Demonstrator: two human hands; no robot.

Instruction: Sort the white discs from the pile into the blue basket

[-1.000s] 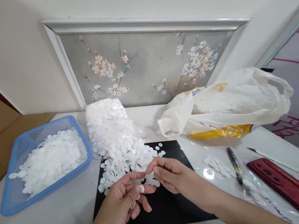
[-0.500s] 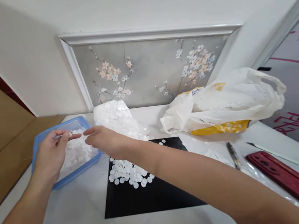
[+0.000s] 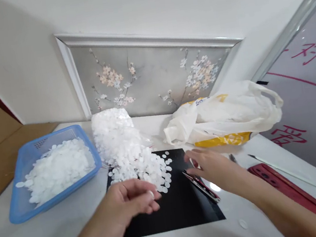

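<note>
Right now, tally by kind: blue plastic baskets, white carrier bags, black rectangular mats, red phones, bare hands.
Blue plastic basket: 1
White carrier bag: 1
Black rectangular mat: 1
Red phone: 1
Left hand and right hand: 2
Total: 6

We note a domestic-looking room: floral panel (image 3: 146, 80) framed on a pale wall (image 3: 141, 6), white tabletop (image 3: 72, 222) below. Handwritten board (image 3: 305, 92) also fits an office; we cannot determine which.
</note>
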